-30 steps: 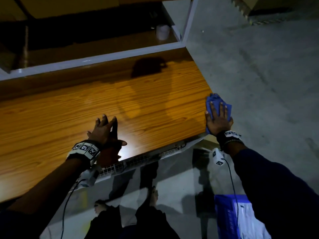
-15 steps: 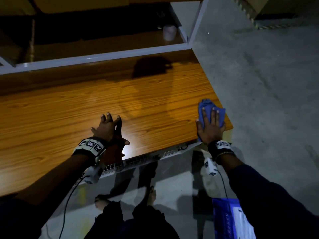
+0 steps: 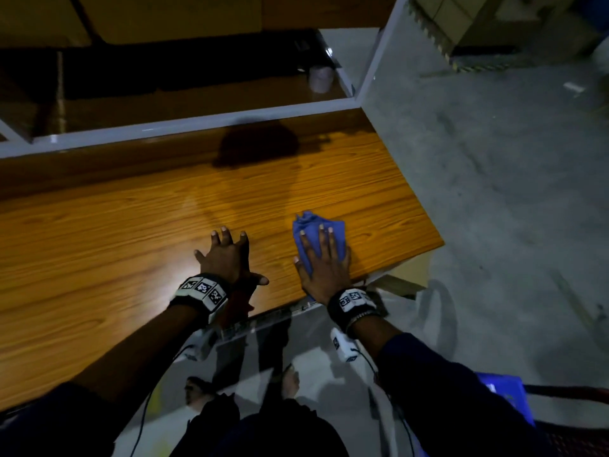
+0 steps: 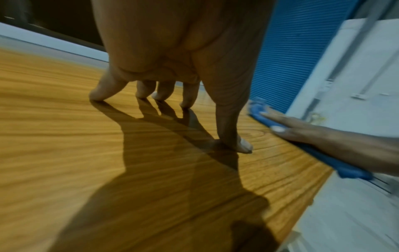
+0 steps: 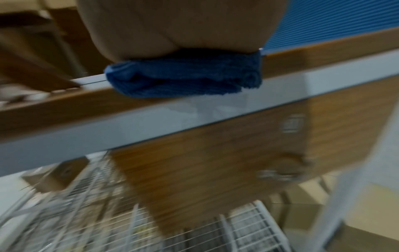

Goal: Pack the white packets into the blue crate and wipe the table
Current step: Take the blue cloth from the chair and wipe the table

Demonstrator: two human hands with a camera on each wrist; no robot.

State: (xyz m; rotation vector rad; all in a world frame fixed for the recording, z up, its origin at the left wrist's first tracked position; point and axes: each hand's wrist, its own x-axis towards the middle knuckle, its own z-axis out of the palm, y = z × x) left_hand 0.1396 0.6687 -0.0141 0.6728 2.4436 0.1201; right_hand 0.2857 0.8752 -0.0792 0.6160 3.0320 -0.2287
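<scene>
A folded blue cloth point(image 3: 309, 227) lies on the wooden table point(image 3: 115, 245) near its front right corner, and my right hand point(image 3: 321, 258) presses flat on it with straight fingers. In the right wrist view the cloth point(image 5: 185, 76) bulges over the table's front edge under my palm. My left hand point(image 3: 227, 255) rests on the tabletop just left of the cloth, fingers spread; its fingertips point(image 4: 97, 97) touch the wood in the left wrist view, where the cloth point(image 4: 259, 112) shows at the right. The blue crate point(image 3: 507, 400) stands on the floor at lower right, mostly hidden by my right arm.
A white-framed shelf point(image 3: 197, 122) runs along the table's back edge, with a pale roll point(image 3: 320, 79) on it. A white wire rack point(image 5: 151, 221) hangs under the table. Grey concrete floor point(image 3: 494, 192) lies to the right, with cardboard boxes point(image 3: 461, 24) at the far right.
My right hand has slid the blue cloth leftward from the table's right edge toward my left hand. The left hand has stayed planted on the wood.
</scene>
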